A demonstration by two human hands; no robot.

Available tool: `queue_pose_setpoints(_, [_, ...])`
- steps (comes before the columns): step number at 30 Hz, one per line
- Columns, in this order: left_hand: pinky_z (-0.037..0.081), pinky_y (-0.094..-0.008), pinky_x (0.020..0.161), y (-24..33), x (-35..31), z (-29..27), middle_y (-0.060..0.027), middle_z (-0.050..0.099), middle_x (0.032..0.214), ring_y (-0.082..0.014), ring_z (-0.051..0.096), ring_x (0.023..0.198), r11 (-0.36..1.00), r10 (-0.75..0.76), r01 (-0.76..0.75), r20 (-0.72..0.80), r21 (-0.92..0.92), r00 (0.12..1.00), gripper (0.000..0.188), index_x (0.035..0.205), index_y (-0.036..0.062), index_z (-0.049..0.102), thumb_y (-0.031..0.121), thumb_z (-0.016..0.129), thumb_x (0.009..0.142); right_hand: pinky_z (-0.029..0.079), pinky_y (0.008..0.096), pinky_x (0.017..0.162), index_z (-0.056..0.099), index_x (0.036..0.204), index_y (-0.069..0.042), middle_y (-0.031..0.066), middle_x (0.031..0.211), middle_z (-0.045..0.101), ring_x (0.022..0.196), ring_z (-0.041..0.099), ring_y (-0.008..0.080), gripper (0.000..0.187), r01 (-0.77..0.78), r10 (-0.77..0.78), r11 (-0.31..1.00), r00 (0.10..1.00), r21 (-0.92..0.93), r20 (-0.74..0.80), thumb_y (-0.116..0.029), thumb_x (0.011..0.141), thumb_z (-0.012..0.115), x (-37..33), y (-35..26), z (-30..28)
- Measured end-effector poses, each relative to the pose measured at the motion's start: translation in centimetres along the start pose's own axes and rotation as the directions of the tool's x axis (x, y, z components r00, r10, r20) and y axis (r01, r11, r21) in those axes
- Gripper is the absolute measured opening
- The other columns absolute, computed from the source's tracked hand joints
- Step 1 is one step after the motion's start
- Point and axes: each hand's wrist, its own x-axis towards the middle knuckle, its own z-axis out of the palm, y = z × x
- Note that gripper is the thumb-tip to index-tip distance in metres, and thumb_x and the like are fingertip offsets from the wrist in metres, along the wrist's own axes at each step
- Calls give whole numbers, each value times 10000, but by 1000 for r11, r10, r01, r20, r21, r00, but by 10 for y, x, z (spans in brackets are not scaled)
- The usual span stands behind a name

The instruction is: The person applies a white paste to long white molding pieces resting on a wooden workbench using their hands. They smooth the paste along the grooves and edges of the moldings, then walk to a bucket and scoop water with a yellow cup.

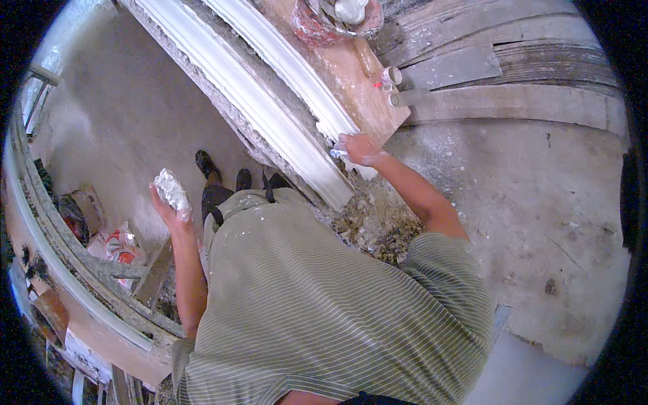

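Note:
My left hand (173, 208), raised at the left, holds a rough white lump of wet plaster (173, 192) away from the bench. My right hand (362, 149) is closed at the near end of the shorter white moulding strip (297, 74). A bit of blue and white shows under its fingers, but what they grip is mostly hidden. Beside that strip runs a longer white moulding (270, 115) with lengthwise ridges. Both lie slantwise on a plaster-crusted bench.
A plaster-smeared bucket (317, 27) stands on a wooden board (385, 115) at the top, near small containers (391, 75). Crumbled plaster (374, 226) lies near the mouldings' end. Long curved boards (520, 104) are stacked at right. A curved frame (88, 283) and a red-and-white bag (123, 246) are at left.

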Motion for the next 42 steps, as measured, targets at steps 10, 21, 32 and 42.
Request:
queue_pose_setpoints(10, [539,-301,808,-5,12,8,-71,658,1055,-183,645,916,960,-78,91,58,-263,995,349,1130,43,593,320,529,928,524,441,664,588,1097,-184,79,1018,596,848,627,310,325,-58,79,993,975,-104,209,-129,778,554,-91,34,115])
queue_pose_setpoints(21, [574,-333,746,-40,8,83,-101,675,957,-212,670,830,926,-371,376,87,-46,925,294,1032,29,617,288,561,907,512,406,727,666,1034,-145,68,937,618,861,620,285,298,-99,324,921,733,378,-598,-238,752,682,-14,-60,-24])
queue_pose_setpoints(32, [539,-332,811,-2,64,217,-86,663,937,-212,646,858,880,-469,472,240,48,850,238,1009,32,600,238,618,891,499,413,787,655,1101,-156,104,1060,571,934,589,300,371,254,118,929,486,270,-866,-105,733,666,166,-223,-210])
queue_pose_setpoints(42, [492,-311,905,130,216,297,-90,630,1064,-207,611,999,965,-231,259,323,-44,918,308,1149,49,559,122,632,860,483,428,824,614,1179,-162,140,1094,528,1002,550,328,446,331,-134,943,436,20,-890,-59,745,625,317,-240,-369])
